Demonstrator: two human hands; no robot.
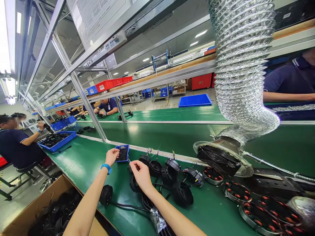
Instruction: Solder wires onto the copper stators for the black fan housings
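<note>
My left hand (112, 156) is at the left edge of a small blue tray (128, 151) filled with tiny black parts (123, 153). Its fingertips are pinched together, and whatever lies between them is too small to make out. To the right, my right hand (141, 175) is closed in a pinch on thin coloured wires (128, 159), just in front of that tray. Around and behind this hand sit several round black housings (155, 167) with coloured wires sticking up. One more black housing (106, 194), on a thick black cable (130, 206), lies below my left forearm.
Copper-wound stator rings (258, 216) lie at the right, near a fan (219, 159) under a silver duct (241, 59). A cardboard box (14, 223) of black parts stands lower left. A metal post (86, 105) rises behind the bench. Co-workers (17, 141) sit farther off.
</note>
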